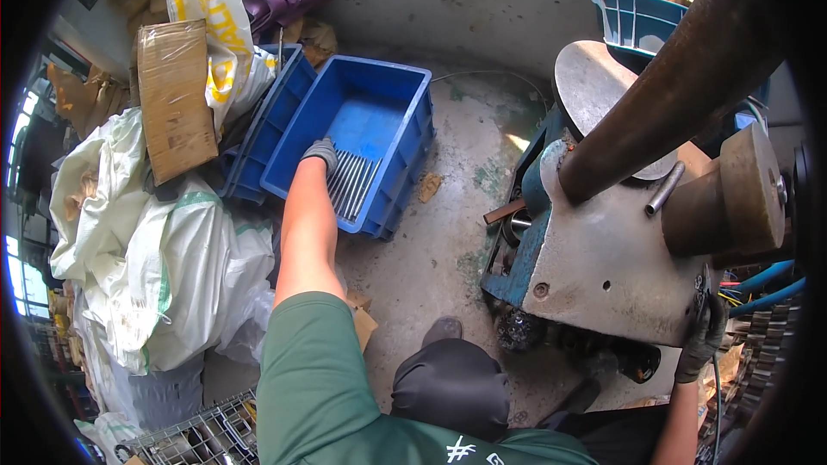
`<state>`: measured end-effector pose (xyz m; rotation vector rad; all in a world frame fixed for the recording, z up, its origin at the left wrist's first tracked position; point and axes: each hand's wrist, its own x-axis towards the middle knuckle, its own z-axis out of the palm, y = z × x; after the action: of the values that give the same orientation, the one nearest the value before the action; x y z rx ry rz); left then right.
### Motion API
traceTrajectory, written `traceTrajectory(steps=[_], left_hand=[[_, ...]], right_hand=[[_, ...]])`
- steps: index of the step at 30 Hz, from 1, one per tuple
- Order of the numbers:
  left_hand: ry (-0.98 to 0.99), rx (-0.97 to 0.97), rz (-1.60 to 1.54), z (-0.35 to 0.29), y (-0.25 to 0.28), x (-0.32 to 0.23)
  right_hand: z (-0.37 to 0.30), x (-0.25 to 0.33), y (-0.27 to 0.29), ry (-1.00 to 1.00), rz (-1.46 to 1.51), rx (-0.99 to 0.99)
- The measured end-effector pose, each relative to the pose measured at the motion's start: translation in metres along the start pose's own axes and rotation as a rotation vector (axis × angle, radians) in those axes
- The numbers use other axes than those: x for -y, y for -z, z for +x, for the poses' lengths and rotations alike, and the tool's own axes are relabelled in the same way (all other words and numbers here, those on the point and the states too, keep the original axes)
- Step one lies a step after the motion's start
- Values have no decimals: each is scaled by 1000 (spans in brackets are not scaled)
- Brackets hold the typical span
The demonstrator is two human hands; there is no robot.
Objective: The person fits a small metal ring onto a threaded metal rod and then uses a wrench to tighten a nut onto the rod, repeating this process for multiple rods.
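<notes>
- The metal rods [355, 182] lie side by side in the blue bin [379, 96], against its near edge and reaching toward the near right corner; the bin's blue bottom shows beyond them toward the far edge.
- The person's left hand [321, 154], in a grey glove, is inside the bin at the left side of the rods. Its fingers look curled downward, but the fingertips are hidden, so whether it has hold of a rod cannot be told.
- The right hand [708, 340], in a dark glove, is at the lower right corner of the machine [616, 241]. How far its fingers are closed, and on what, cannot be told.
- As far as can be judged, the handling of the rods is partway: a row lies in the bin, the left hand has reached it, and no rod is seen lifted clear. How many are done or left does not show.
- Large yellow lettering, partly folded away, runs down the white plastic bag [231, 34].
- White printed marks cross the front of the green shirt [323, 379].
- No label can be made out on the bin or rods.
</notes>
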<state>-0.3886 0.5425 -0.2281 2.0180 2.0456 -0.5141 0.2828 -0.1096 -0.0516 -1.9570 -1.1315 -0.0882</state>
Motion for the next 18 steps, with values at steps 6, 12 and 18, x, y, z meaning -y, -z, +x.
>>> traceTrajectory(steps=[6,12,18], left_hand=[[-120,352,222,30,-6,-4],[-35,488,264,38,-29,32],[-237,543,443,9,0,13]], right_hand=[[-5,3,10,-51,28,-6],[-3,-3,2,-17,16,-1],[-4,-3,6,-15,22,-8]])
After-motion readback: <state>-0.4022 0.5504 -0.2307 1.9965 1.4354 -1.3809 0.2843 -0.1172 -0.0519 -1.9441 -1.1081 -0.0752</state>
